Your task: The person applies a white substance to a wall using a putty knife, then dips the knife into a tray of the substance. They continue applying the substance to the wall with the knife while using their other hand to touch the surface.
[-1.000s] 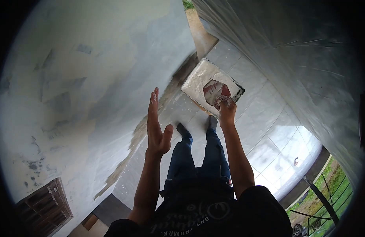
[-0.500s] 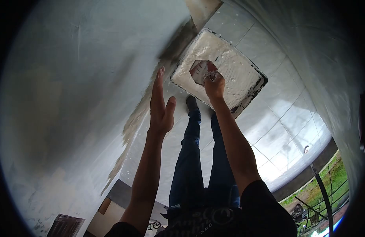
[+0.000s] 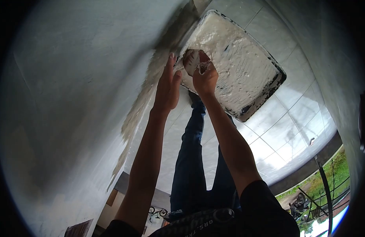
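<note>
A reddish scraper (image 3: 193, 61), its blade smeared with pale wet plaster, is gripped in my right hand (image 3: 206, 80). The blade overlaps the left side of a rectangular tray (image 3: 284, 75), dark along its rim. Pale, lumpy plaster (image 3: 243, 63) coats the tray's inside, with ridged streaks across it. Just left of the scraper, my left hand (image 3: 166, 91) is raised, empty and open, fingers straight and thumb apart. Its fingertips overlap the tray's left edge in this view. My right fist hides the part of the scraper it holds.
A grey wall (image 3: 72, 98) fills the left, with a rough unpainted strip (image 3: 139, 102) along its bottom. Large pale tiles (image 3: 293, 122) cover the floor around my legs (image 3: 188, 162). Railings (image 3: 326, 193) and grass lie at lower right; another wall curves along the right side.
My right hand and the scraper have shifted toward the tray's left edge. My left hand has come closer to them. The whole view has swung slightly, putting the tray higher and farther right.
</note>
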Demonstrator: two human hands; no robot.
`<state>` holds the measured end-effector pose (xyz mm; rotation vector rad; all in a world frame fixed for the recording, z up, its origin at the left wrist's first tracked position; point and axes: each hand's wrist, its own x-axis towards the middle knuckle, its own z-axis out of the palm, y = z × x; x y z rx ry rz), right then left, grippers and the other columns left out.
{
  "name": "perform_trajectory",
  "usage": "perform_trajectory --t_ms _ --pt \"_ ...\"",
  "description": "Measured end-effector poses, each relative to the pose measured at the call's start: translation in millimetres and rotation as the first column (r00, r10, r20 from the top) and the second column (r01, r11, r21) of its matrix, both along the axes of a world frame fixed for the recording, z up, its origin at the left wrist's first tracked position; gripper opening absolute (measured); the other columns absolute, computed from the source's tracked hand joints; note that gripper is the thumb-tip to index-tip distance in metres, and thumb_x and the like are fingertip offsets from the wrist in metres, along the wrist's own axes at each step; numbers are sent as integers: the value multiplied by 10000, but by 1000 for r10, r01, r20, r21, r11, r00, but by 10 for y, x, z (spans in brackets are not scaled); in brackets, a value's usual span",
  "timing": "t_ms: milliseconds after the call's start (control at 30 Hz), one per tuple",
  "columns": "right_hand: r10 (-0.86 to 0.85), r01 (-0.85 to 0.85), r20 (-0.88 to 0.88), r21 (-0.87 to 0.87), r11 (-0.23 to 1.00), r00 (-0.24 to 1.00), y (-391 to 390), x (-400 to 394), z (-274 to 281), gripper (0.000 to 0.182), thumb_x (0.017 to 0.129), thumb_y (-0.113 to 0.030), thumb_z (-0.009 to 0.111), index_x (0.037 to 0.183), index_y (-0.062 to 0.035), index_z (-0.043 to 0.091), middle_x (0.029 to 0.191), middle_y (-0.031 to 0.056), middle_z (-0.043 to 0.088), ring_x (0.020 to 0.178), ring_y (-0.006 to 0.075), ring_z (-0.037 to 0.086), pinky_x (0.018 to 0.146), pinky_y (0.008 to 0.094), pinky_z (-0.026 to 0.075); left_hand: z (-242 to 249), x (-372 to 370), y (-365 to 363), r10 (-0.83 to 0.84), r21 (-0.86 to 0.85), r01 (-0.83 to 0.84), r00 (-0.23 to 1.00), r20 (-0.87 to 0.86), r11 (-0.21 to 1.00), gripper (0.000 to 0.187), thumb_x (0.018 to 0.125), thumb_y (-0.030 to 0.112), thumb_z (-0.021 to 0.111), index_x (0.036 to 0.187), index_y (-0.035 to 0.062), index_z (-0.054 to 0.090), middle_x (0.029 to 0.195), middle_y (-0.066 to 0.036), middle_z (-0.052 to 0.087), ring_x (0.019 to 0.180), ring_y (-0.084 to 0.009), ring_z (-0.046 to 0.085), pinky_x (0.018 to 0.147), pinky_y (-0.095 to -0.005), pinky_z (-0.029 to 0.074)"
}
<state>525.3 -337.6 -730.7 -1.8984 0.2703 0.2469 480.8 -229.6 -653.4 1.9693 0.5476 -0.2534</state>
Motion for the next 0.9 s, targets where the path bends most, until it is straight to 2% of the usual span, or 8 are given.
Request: perform_trajectory --t_ms 333,467,567,667,733,800,867,900 --pt "31 -34 31 108 994 999 -113 -180 -31 203 762 -6 593 954 52 621 751 126 648 650 195 611 620 335 492 10 19 -11 -20 27 20 1000 -9 999 645 1023 461 228 1545 99 114 1537 -163 331 1434 -314 280 1146 -435 236" --pt "53 -45 -31 229 972 998 -177 -215 -67 203 763 -9 598 955 53 620 762 139 655 643 212 625 614 338 492 -10 21 29 -38 31 38 999 6 999 631 1029 453 212 1544 100 124 1531 -148 350 1424 -306 304 1140 -431 244" --pt "104 -78 -119 204 976 987 -226 -180 40 302 761 12 584 1059 57 609 855 175 676 757 260 662 709 342 510 -6 26 28 -33 30 34 999 -21 999 627 1031 454 219 1541 97 142 1521 -161 362 1419 -301 314 1136 -422 250" --pt "-20 20 1 72 997 1000 -236 -6 208 274 752 7 586 1020 58 613 822 187 672 733 300 668 678 354 509 6 19 38 -54 40 55 999 -7 998 624 1032 454 229 1536 89 171 1516 -174 365 1420 -303 313 1136 -413 252" --pt "-91 96 95 -49 994 991 -285 195 89 163 771 -34 604 893 74 619 740 164 661 654 244 649 631 345 494 35 37 18 -63 60 65 997 -39 996 594 1026 343 263 1522 34 156 1512 -203 345 1422 -335 291 1192 -428 120" --pt "-121 129 120 -63 990 985 -308 354 35 148 769 -39 602 855 82 611 733 175 660 647 255 647 627 352 492 46 52 -9 -49 46 50 998 -30 998 594 1025 343 267 1521 35 159 1522 -199 327 1427 -329 283 1193 -435 111" --pt "-150 161 113 -90 983 982 -317 495 77 222 755 -26 596 955 64 630 789 222 661 741 378 671 659 377 511 50 76 -28 -33 33 34 999 -22 999 594 1023 343 270 1520 36 163 1532 -195 308 1432 -323 275 1195 -441 102" --pt "-162 173 136 -72 982 977 -312 546 99 166 764 -61 606 843 85 602 727 193 653 655 273 651 626 361 492 48 91 -43 -38 36 39 999 -18 999 599 1023 352 273 1521 38 162 1539 -193 294 1436 -319 266 1196 -442 95"
